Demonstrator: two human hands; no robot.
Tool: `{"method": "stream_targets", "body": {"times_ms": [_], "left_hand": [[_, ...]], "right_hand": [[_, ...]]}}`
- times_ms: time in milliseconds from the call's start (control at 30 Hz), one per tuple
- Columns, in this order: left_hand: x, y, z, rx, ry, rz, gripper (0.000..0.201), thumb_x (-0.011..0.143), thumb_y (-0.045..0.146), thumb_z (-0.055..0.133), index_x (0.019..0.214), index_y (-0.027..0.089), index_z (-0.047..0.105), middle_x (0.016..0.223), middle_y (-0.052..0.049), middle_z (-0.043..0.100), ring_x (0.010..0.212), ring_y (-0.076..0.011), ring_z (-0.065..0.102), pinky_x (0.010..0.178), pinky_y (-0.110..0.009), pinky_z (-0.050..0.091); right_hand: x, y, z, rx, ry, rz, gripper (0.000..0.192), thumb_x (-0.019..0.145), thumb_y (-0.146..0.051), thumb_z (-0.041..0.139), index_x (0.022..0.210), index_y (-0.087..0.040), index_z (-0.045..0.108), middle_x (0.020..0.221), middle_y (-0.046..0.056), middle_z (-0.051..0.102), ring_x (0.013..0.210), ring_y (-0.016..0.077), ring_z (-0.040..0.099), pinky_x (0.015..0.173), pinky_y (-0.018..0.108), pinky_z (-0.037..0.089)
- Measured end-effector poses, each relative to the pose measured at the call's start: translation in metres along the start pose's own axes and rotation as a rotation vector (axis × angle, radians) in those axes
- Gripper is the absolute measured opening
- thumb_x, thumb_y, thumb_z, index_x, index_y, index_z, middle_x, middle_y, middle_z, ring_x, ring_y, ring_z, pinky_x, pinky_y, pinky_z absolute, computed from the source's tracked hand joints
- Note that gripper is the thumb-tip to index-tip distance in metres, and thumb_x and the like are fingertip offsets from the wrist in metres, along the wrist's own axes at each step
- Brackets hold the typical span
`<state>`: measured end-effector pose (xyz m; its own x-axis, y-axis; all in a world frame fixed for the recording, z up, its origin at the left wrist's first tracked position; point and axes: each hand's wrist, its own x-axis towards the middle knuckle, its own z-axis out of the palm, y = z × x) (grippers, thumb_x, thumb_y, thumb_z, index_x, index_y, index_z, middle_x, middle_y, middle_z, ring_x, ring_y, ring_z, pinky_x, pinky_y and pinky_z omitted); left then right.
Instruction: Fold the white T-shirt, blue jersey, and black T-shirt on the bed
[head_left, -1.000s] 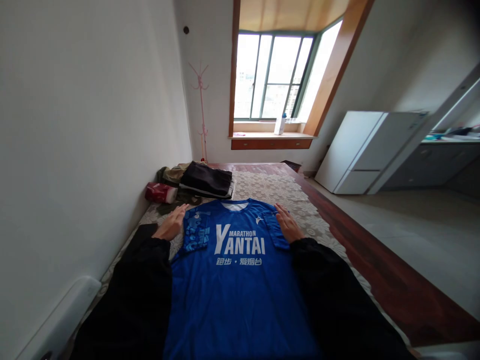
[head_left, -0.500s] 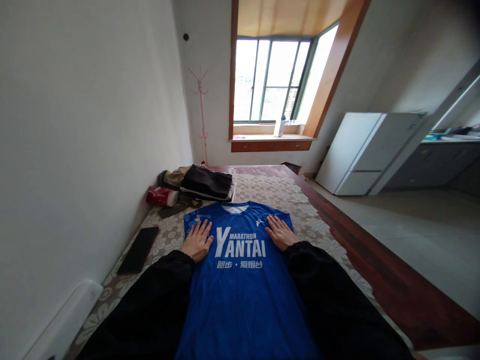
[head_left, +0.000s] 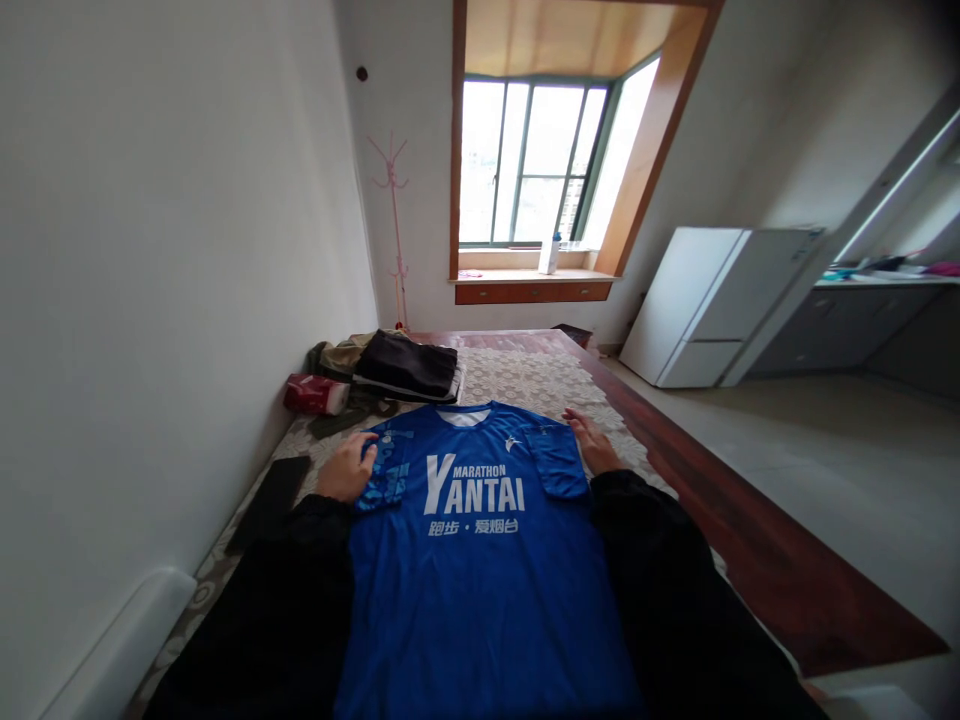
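A blue short-sleeved T-shirt (head_left: 472, 590) with white "Yantai Marathon" lettering lies front up, its neck pointing away from me. Both sleeves are folded inward over the chest: the patterned left sleeve (head_left: 386, 465) and the plain right sleeve (head_left: 556, 462). My left hand (head_left: 346, 470) is at the shirt's left edge, thumb and fingers apart and touching the folded sleeve. At the opposite edge, my right hand (head_left: 594, 442) is open, fingers stretched forward beside the right sleeve's fold. Long black cuffs cover both wrists.
A floral cloth (head_left: 517, 370) covers the reddish wooden surface (head_left: 675, 470) under the shirt. Beyond the collar sit folded dark clothes (head_left: 409, 362) and a red tissue pack (head_left: 316, 394). A black flat object (head_left: 268, 500) lies left, near the wall (head_left: 187, 250).
Both hands have moved outward from flat on the chest to the shirt's side edges, uncovering the folded sleeves. The camera view has shifted slightly.
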<state>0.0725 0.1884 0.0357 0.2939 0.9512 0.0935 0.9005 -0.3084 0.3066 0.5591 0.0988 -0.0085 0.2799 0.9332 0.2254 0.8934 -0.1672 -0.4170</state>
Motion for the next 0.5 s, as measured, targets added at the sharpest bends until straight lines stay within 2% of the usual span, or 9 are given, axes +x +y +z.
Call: {"method": "stream_targets", "body": {"times_ms": [67,133,200,233,300,400,500], "left_hand": [[-0.001,-0.016,-0.015,0.040,-0.031,-0.124,0.044,0.096,0.041,0.034,0.118,0.021,0.067,0.120,-0.012,0.073,0.114,-0.0274,0.066,0.094,-0.038,0.050],[-0.005,-0.029,-0.026,0.069,-0.110,-0.194,0.039,0.091,0.050,0.044,0.097,0.023,0.072,0.098,-0.010,0.077,0.096,-0.0293,0.071,0.079,-0.036,0.052],[-0.010,-0.037,-0.031,0.069,-0.199,-0.194,0.037,0.083,0.057,0.054,0.080,0.024,0.072,0.083,-0.007,0.077,0.086,-0.0276,0.072,0.071,-0.032,0.051],[-0.013,-0.038,-0.031,0.061,-0.240,-0.180,0.038,0.080,0.060,0.058,0.074,0.025,0.071,0.078,-0.005,0.076,0.082,-0.0262,0.072,0.068,-0.030,0.050],[-0.018,-0.038,-0.032,0.043,-0.323,-0.146,0.042,0.074,0.065,0.062,0.068,0.025,0.070,0.071,-0.003,0.074,0.077,-0.0243,0.071,0.064,-0.028,0.048],[-0.023,-0.030,-0.034,0.038,-0.442,-0.116,0.043,0.070,0.068,0.065,0.069,0.025,0.071,0.070,-0.003,0.074,0.075,-0.0236,0.071,0.061,-0.027,0.046],[-0.026,-0.024,-0.040,0.064,-0.474,-0.109,0.032,0.072,0.058,0.069,0.071,0.025,0.072,0.074,-0.002,0.075,0.077,-0.0232,0.071,0.061,-0.027,0.044]], "right_hand": [[-0.005,0.012,-0.019,-0.014,-0.006,0.074,0.056,0.104,-0.038,0.017,0.134,-0.018,0.059,0.114,0.012,0.073,0.105,0.0243,0.069,0.086,0.035,0.053],[-0.018,0.020,-0.030,-0.046,-0.056,0.122,0.043,0.100,-0.042,0.035,0.101,-0.020,0.072,0.090,0.009,0.075,0.084,0.0235,0.070,0.072,0.031,0.050],[-0.036,0.025,-0.035,-0.082,-0.124,0.135,0.036,0.095,-0.043,0.050,0.073,-0.021,0.069,0.075,0.006,0.072,0.074,0.0220,0.067,0.066,0.029,0.045],[-0.044,0.026,-0.035,-0.097,-0.158,0.133,0.037,0.093,-0.044,0.054,0.066,-0.022,0.066,0.071,0.005,0.070,0.072,0.0211,0.065,0.065,0.029,0.042],[-0.059,0.025,-0.035,-0.117,-0.215,0.123,0.040,0.093,-0.046,0.056,0.062,-0.022,0.064,0.069,0.004,0.069,0.071,0.0202,0.064,0.064,0.028,0.040],[-0.071,0.022,-0.033,-0.129,-0.270,0.094,0.041,0.094,-0.053,0.056,0.068,-0.023,0.066,0.075,0.004,0.071,0.075,0.0204,0.065,0.066,0.028,0.041],[-0.074,0.021,-0.032,-0.154,-0.325,0.039,0.037,0.093,-0.054,0.057,0.076,-0.023,0.068,0.081,0.005,0.073,0.079,0.0210,0.066,0.069,0.028,0.042]]}}
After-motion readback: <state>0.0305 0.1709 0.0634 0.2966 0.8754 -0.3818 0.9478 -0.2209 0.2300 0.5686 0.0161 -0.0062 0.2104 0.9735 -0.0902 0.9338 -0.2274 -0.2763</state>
